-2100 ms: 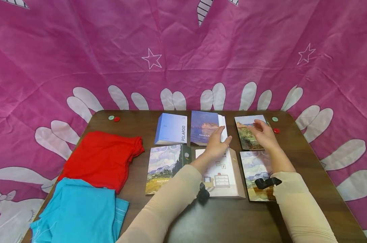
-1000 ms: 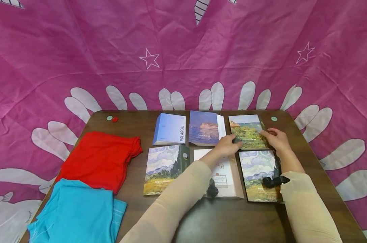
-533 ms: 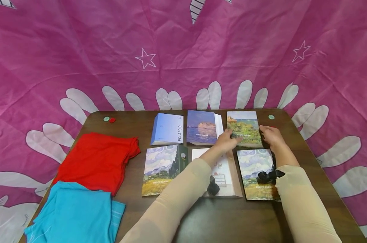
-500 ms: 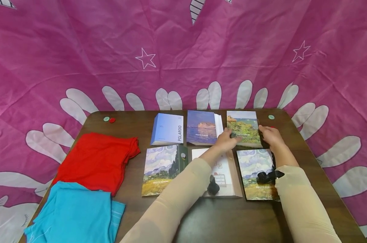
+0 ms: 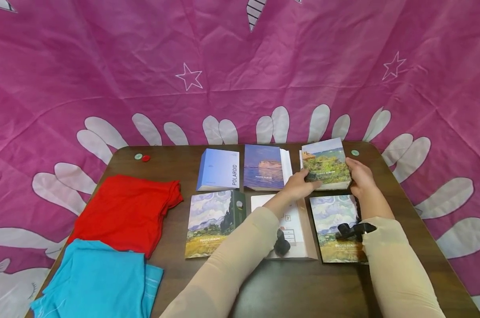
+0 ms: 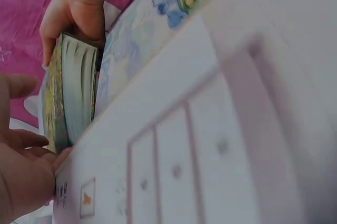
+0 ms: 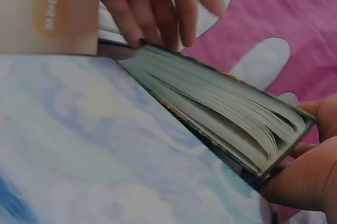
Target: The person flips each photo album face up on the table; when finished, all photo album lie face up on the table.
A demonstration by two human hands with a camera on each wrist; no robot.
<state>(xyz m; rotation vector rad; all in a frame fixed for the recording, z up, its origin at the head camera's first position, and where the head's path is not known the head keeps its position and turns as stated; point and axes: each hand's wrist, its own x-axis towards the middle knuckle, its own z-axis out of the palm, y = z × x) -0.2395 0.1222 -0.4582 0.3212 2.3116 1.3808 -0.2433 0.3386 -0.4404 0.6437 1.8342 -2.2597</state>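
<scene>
Lifting green album [image 5: 326,166], underside hidden, both hands

Head view: high, above the near edge of the table [image 5: 264,282], facing forward and down; takes in the whole tabletop and the pink backdrop [image 5: 104,66] behind it.

Left wrist view: very low and close, skimming the white album [image 6: 210,129], facing the green album [image 6: 68,97] edge-on.

Right wrist view: equally low and close, over the near album [image 7: 79,145], facing the green album [image 7: 221,113] at its page edges.

Shared: the green album [image 5: 325,165] with the left hand [image 5: 299,185] and right hand [image 5: 359,174] at its sides appears in all three.
</scene>
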